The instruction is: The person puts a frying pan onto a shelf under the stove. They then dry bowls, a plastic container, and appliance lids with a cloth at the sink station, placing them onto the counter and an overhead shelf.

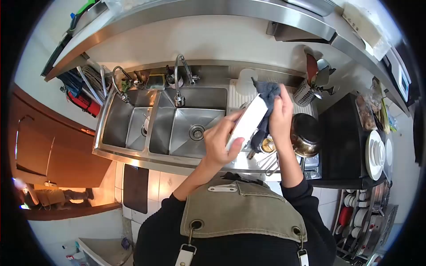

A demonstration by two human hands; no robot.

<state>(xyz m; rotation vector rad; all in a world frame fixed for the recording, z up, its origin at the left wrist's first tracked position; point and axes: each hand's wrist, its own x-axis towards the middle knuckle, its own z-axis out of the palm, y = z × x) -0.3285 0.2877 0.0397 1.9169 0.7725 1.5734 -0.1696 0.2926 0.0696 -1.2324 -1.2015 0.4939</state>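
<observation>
My left hand (pixel 222 138) is closed around the lower end of a white rectangular dish (pixel 247 122), which is tilted and seen nearly edge-on. At its upper end my right hand (pixel 281 114) grips a dark grey cloth (pixel 268 92) pressed to the dish. Part of the cloth hangs down behind the dish. Both hands are above the counter, just right of the large steel sink basin (pixel 195 117). Under the right forearm lie metal utensils and a small round gold-coloured item (pixel 268 145), partly hidden.
A curved faucet (pixel 179 82) rises behind the sink. To the right stand a steel pot (pixel 306 148) and a perforated utensil holder (pixel 304 93). White plates (pixel 375 155) rest on the black cabinet (pixel 339 137). A steel shelf (pixel 213 9) runs overhead. Another person is in the doorway at left.
</observation>
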